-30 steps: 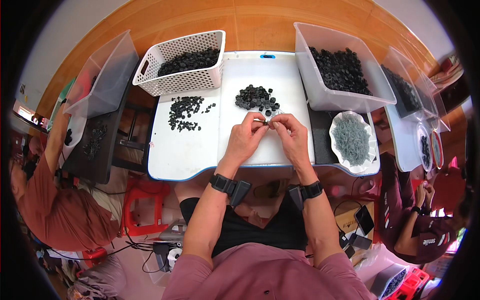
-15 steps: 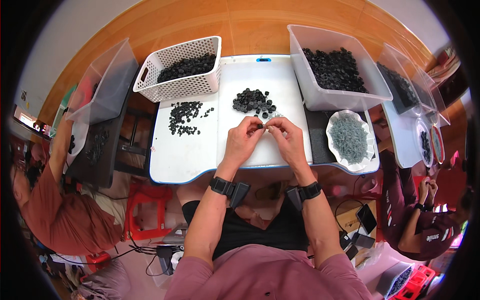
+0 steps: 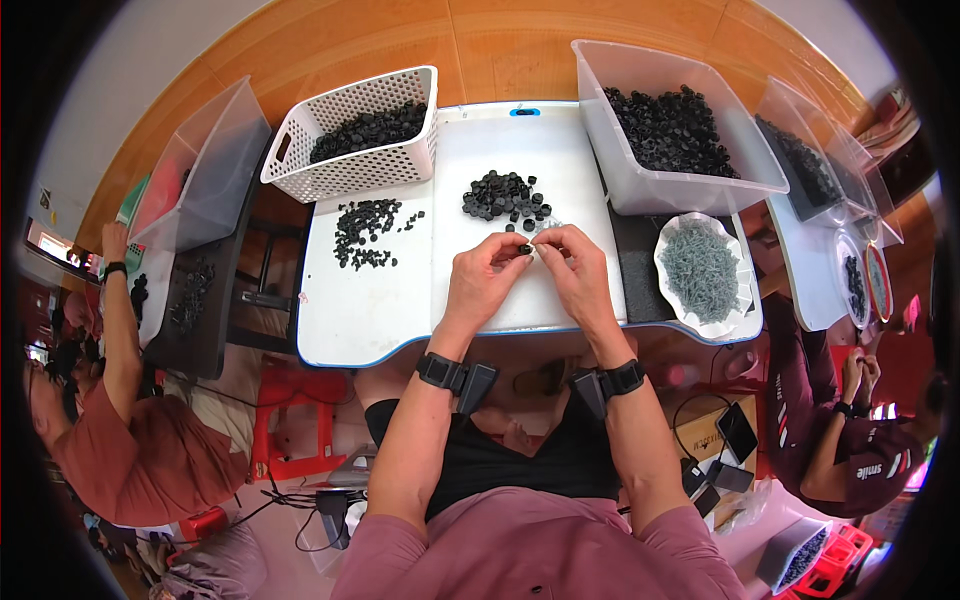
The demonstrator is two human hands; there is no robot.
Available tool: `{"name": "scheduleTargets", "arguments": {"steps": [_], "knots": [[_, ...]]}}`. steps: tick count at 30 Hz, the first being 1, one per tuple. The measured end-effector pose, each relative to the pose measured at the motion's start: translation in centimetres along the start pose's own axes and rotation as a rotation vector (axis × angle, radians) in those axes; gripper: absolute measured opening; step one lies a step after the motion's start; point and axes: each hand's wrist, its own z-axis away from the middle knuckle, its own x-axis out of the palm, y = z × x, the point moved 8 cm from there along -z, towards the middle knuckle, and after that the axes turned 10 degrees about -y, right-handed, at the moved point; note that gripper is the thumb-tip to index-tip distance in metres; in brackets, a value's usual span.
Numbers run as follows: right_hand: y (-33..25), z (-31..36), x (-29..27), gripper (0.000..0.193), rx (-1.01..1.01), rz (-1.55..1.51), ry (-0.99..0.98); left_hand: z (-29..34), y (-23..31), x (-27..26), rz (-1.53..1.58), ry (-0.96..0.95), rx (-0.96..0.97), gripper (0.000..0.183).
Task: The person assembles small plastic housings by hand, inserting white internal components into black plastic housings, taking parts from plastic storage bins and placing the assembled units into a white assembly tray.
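Observation:
Over the white table (image 3: 540,305), my left hand (image 3: 478,290) pinches a small black cap (image 3: 525,249) between thumb and fingertips. The fingers of my right hand (image 3: 578,283) are pinched together right beside the cap, at a tiny pale piece too small to make out. Just beyond my fingertips lies a heap of round black caps (image 3: 500,194). A few small clear pieces (image 3: 547,229) lie next to it, partly hidden by my right hand. Farther left a scatter of smaller black parts (image 3: 358,236) is spread on the table.
A white perforated basket (image 3: 350,173) of black parts stands back left. A clear bin (image 3: 690,190) of black parts stands back right. A scalloped white dish (image 3: 743,285) holds grey-green thin pieces. Co-workers sit left (image 3: 150,440) and right (image 3: 860,465), with bins beside them.
Both hands stay together over the table; the fingertips have shifted slightly around the cap. The person at left has moved an arm up toward the bin. The view has tilted a little.

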Motion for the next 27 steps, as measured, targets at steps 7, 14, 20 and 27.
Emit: {"name": "scheduleTargets", "arguments": {"steps": [7, 14, 20, 27], "knots": [[-0.5, 0.1, 0.2, 0.007, -0.041, 0.057, -0.020, 0.0, -0.3, -0.2, -0.006, 0.018, -0.026, 0.023], [-1.0, 0.2, 0.5, 0.008, -0.071, 0.155, -0.013, 0.1, 0.2, -0.2, -0.052, 0.038, 0.010, 0.020], [-0.6, 0.2, 0.5, 0.007, -0.039, 0.096, 0.003, 0.1, 0.0, -0.3, -0.058, 0.044, -0.012, 0.020], [0.5, 0.1, 0.4, 0.005, 0.065, 0.015, -0.014, 0.1, 0.1, -0.3, -0.092, 0.035, -0.020, 0.020]]}}
